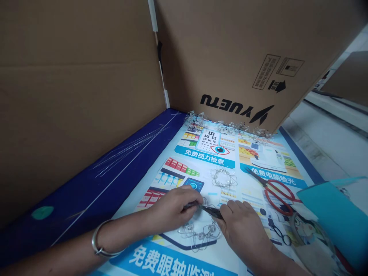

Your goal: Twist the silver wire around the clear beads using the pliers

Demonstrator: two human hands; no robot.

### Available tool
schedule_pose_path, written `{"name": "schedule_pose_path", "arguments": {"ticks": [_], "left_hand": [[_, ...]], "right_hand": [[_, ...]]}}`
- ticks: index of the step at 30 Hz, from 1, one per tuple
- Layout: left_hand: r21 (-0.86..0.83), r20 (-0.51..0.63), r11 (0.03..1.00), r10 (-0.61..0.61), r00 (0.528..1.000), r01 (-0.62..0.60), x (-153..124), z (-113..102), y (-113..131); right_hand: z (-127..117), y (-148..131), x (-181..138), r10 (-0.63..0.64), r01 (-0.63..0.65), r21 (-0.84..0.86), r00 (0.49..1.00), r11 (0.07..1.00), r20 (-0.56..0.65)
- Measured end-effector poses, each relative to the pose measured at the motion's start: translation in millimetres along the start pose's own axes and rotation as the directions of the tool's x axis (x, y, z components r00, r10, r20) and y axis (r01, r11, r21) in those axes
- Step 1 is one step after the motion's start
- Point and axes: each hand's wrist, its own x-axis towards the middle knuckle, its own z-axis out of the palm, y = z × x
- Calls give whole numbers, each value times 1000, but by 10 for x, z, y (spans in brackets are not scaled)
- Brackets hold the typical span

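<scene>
My left hand (172, 209), with a silver bangle on its wrist, has its fingers pinched on the end of a thin wire with clear beads (198, 232) that lies looped on a printed poster (161, 258). My right hand (240, 226) is closed round dark small pliers (211, 211), their tip meeting the wire at my left fingertips. A finished ring of wire and beads (222, 177) lies just beyond both hands.
Red-handled scissors (273, 191) lie to the right of the hands. A teal card sheet (335, 212) sits at the right edge. More clear beaded pieces (227, 125) line the foot of a cardboard box wall (230, 57). Thin straight wires (126, 149) lie on the blue strip at left.
</scene>
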Motion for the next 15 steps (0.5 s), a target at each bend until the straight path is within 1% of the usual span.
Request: {"name": "schedule_pose_path", "arguments": {"ticks": [3, 9, 15], "left_hand": [[-43, 36, 999, -3, 999, 5, 3, -26, -12], [-83, 48, 996, -42, 998, 45, 0, -34, -4], [-85, 36, 996, -39, 999, 42, 1, 9, -19]], "right_hand": [[-1, -1, -12, 4, -4, 8, 1000, 1000, 4], [-11, -2, -23, -2, 2, -7, 1000, 1000, 18], [18, 47, -2, 3, -5, -56, 999, 998, -39]]}}
